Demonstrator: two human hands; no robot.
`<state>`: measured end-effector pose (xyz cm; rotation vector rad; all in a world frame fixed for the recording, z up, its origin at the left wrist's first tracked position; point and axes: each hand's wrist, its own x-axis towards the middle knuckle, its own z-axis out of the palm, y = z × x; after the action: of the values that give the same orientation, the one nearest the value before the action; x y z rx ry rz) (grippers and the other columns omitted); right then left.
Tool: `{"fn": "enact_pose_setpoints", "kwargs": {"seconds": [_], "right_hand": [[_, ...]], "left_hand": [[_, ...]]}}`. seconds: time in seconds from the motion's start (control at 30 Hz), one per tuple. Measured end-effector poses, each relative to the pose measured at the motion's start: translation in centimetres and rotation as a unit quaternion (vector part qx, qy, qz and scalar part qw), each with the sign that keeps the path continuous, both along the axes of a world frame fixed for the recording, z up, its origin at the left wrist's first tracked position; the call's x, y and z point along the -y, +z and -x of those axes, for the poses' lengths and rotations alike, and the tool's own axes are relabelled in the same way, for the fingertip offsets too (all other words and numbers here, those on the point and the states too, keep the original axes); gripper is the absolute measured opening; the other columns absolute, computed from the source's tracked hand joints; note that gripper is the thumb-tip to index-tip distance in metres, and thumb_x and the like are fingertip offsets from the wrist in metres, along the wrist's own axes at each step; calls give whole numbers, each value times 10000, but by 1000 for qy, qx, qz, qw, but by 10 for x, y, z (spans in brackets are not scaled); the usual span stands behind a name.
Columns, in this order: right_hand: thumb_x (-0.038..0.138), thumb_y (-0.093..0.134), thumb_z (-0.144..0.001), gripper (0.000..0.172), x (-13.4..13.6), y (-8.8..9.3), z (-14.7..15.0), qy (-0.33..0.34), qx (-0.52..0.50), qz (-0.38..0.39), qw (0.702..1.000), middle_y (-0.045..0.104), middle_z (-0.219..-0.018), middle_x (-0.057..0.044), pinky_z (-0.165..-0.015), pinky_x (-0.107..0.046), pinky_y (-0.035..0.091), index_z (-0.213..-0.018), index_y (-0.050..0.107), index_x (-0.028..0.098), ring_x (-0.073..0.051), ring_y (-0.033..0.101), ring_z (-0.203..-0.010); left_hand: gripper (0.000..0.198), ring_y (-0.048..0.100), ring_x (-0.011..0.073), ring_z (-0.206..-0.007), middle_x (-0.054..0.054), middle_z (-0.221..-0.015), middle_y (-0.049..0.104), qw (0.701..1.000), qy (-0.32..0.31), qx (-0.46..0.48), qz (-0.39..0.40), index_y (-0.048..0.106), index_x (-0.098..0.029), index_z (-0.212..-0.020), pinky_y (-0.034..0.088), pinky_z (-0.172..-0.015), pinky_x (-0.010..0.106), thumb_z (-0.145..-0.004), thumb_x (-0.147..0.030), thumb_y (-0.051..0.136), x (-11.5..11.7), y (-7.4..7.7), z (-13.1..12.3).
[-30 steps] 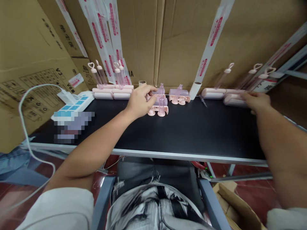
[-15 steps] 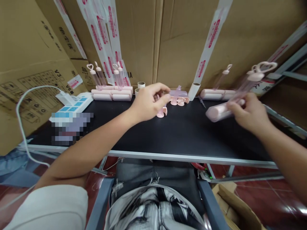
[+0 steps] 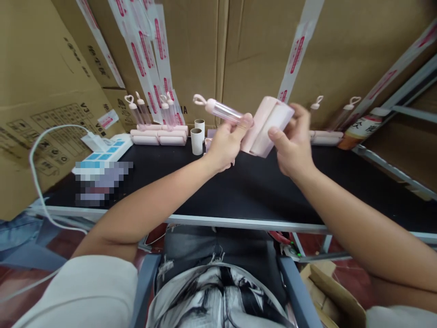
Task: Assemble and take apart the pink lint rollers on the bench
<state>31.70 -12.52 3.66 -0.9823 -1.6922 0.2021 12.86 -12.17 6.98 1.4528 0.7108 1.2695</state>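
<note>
Both my hands hold a pale pink two-roll case with a clear tube (image 3: 264,127) up above the black table, tilted. From its left side the clear tube sticks out, ending in a pink cap with a heart-shaped loop. My left hand (image 3: 225,143) is closed around the joint between tube and case. My right hand (image 3: 295,143) grips the case's right end, thumb on the front and fingers behind. Small pink parts (image 3: 209,140) lie behind my left hand, mostly hidden by it.
Similar pink cases (image 3: 159,136) stand at the back left, others (image 3: 326,137) at the back right beside a labelled bottle (image 3: 363,127). Two white cardboard tubes (image 3: 197,142) stand near the middle. A power strip (image 3: 104,152) with a white cable lies left. Cardboard walls the back.
My right hand has brought the pink case from the right to the middle. My left hand has moved slightly right and taken hold of it too.
</note>
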Motion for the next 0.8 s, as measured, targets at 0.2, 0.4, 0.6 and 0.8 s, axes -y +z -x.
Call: {"fn": "enact_pose_setpoints", "kwargs": {"seconds": [0.2, 0.4, 0.6, 0.8], "right_hand": [[819, 853, -781, 765, -13, -6, 24, 111, -213, 100, 966, 758, -1359, -84, -973, -532, 695, -1315, 570, 350, -366, 749, -1287], [750, 850, -795, 714, -49, -4, -28, 35, -139, 113, 983, 804, -1221, -90, -930, -573, 689, -1316, 632, 314, -356, 792, -1108], [608, 901, -749, 673, -61, -47, -86, -53, 173, 161, 970, 774, -1218, -136, -1124, -657, 576, -1304, 817, 236, -378, 743, -1094], [560, 847, -865, 647, -74, -66, -85, -24, 269, 125, 955, 671, -1288, -155, -1249, -624, 504, -1436, 796, 260, -390, 687, -1262]], "left_hand": [[542, 773, 242, -1073, 37, -1016, 685, 992, 31, 126, -8, 638, -239, -1184, 647, -964, 397, -1037, -760, 616, -16, -7, 11], [621, 723, 192, -1308, 115, -1356, 702, 972, 187, 32, -139, 571, -253, -1323, 625, -1065, 373, -1142, -754, 250, -74, -20, 41], [808, 745, 203, -1177, 110, -1248, 728, 942, 214, -89, -241, 617, -259, -1329, 633, -909, 340, -1008, -936, 315, -94, -21, 69], [793, 762, 218, -1129, 93, -1094, 717, 963, 176, -42, -199, 634, -214, -1184, 639, -928, 387, -1084, -854, 177, -72, -23, 57]]}}
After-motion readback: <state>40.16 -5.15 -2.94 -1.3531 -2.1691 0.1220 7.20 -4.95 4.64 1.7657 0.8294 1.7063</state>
